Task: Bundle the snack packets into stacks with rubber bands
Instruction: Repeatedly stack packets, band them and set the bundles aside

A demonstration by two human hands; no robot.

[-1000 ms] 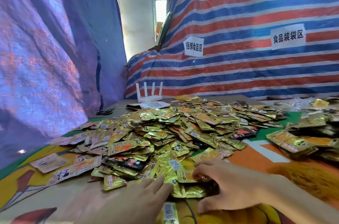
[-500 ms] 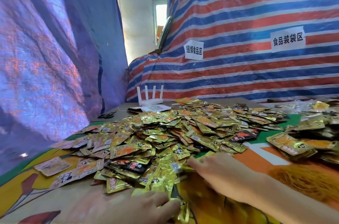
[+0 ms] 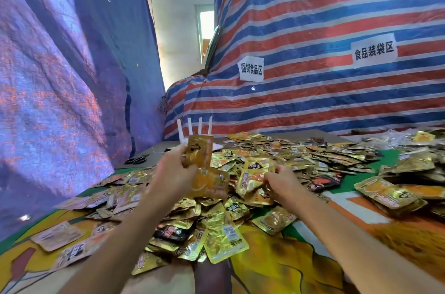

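A broad heap of gold and orange snack packets (image 3: 277, 156) covers the table (image 3: 277, 267). My left hand (image 3: 173, 173) is raised over the heap and grips a few gold packets (image 3: 199, 151), one standing upright above the fingers and an orange one hanging below. My right hand (image 3: 279, 180) is beside it on the right and pinches another gold packet (image 3: 252, 175) by its edge, just above the pile. A loose mass of orange rubber bands (image 3: 409, 240) lies at the right near my forearm.
A white router (image 3: 195, 132) with upright antennas stands behind the heap, and black scissors (image 3: 137, 160) lie to its left. A separate pile of packets (image 3: 395, 195) sits at the right. A blue tarp hangs at left, a striped tarp with paper signs behind.
Both hands have lifted off the near edge of the heap. The left hand now holds packets up in the air, and the right hand has taken hold of another packet.
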